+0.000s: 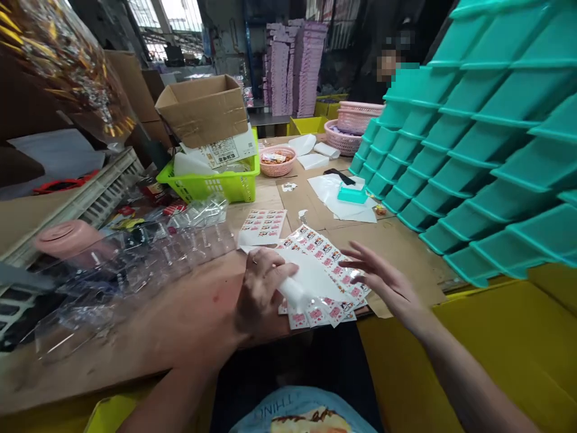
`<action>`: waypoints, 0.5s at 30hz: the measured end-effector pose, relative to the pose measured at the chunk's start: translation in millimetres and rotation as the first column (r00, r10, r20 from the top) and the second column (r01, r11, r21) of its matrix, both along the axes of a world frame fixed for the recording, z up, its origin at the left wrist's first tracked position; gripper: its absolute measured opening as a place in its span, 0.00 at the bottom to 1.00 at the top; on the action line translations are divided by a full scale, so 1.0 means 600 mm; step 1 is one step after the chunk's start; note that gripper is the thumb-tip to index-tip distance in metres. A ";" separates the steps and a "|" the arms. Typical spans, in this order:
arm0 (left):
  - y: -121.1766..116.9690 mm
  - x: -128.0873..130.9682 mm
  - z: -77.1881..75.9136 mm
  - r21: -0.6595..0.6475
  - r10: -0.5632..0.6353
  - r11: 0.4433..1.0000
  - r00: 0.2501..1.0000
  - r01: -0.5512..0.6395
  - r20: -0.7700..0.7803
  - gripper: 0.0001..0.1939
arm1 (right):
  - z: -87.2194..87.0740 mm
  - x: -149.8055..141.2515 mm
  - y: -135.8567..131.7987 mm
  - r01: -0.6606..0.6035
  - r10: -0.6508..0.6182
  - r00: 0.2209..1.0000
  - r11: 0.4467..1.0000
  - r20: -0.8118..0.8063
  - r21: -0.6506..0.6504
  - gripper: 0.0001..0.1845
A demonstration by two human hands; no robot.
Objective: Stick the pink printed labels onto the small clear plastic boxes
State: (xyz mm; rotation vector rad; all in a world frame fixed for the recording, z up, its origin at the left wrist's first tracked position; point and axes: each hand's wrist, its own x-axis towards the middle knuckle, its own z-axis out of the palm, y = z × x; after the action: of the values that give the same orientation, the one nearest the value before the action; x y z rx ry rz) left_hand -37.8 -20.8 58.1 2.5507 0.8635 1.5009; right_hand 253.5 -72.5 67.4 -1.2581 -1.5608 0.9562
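Note:
My left hand (pixel 264 282) is closed on the near left edge of a white paper sheet (pixel 311 270), which curls up under the fingers. That sheet lies over a fanned pile of printed sticker sheets (pixel 323 314) with small pink and orange cartoon pictures. My right hand (pixel 383 276) hovers at the right edge of the pile, fingers apart, with nothing in it. Beyond my left hand, another sticker sheet (pixel 264 227) rests flat on the table. A torn white scrap (pixel 303 214) lies just past the pile.
Stacked teal bins (pixel 487 162) rise on the right. Clear plastic trays (pixel 180 246) spread along the left. Farther back stand a lime green basket (pixel 225 186) with a cardboard box (pixel 202 111) on it, and a pink basket (pixel 277 167). A person (pixel 374 66) is behind the bins.

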 end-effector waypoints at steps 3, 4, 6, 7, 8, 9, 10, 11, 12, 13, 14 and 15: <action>0.046 0.013 0.008 -0.345 0.053 0.939 0.991 -0.006 0.126 0.11 | -0.026 0.008 0.134 0.188 -0.221 0.905 0.974 0.363 0.126 0.25; 0.071 0.014 0.009 -0.488 0.112 0.873 0.976 -0.007 0.186 0.12 | -0.037 0.028 0.178 0.245 -0.288 0.856 0.957 0.428 0.155 0.23; 0.128 0.020 0.007 -0.705 0.215 0.707 0.932 0.056 0.290 0.17 | -0.059 0.078 0.261 0.309 -0.373 0.775 0.928 0.511 0.208 0.18; 0.157 0.027 0.006 -0.767 0.242 0.631 0.910 0.115 0.336 0.20 | -0.069 0.102 0.297 0.324 -0.400 0.739 0.917 0.542 0.234 0.16; 0.186 0.038 0.003 -0.804 0.242 0.564 0.893 0.188 0.379 0.23 | -0.077 0.124 0.330 0.330 -0.420 0.703 0.907 0.574 0.260 0.15; 0.213 0.053 0.001 -0.820 0.223 0.509 0.880 0.262 0.420 0.26 | -0.085 0.141 0.359 0.333 -0.437 0.666 0.900 0.605 0.282 0.15; 0.238 0.071 -0.002 -0.826 0.200 0.460 0.868 0.327 0.455 0.27 | -0.092 0.154 0.386 0.336 -0.450 0.628 0.893 0.635 0.301 0.16; 0.262 0.092 -0.005 -0.827 0.175 0.415 0.859 0.379 0.481 0.27 | -0.098 0.165 0.410 0.340 -0.462 0.591 0.886 0.662 0.315 0.17; 0.286 0.116 -0.008 -0.829 0.152 0.379 0.856 0.412 0.495 0.27 | -0.102 0.174 0.432 0.347 -0.473 0.554 0.879 0.685 0.327 0.18; 0.309 0.141 -0.011 -0.830 0.132 0.357 0.857 0.428 0.498 0.27 | -0.104 0.183 0.451 0.357 -0.486 0.517 0.870 0.704 0.339 0.18; 0.332 0.168 -0.015 -0.831 0.116 0.350 0.860 0.432 0.496 0.26 | -0.103 0.193 0.468 0.369 -0.502 0.481 0.859 0.718 0.354 0.17; 0.354 0.196 -0.020 -0.831 0.101 0.351 0.865 0.431 0.491 0.25 | -0.099 0.205 0.481 0.384 -0.523 0.446 0.845 0.726 0.373 0.14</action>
State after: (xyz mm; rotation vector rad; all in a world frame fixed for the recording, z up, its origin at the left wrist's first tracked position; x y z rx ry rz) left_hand 80.1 191.6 45.9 1.2683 0.9239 0.9710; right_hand 376.8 216.2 8.2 -2.0293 -1.7253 -0.1945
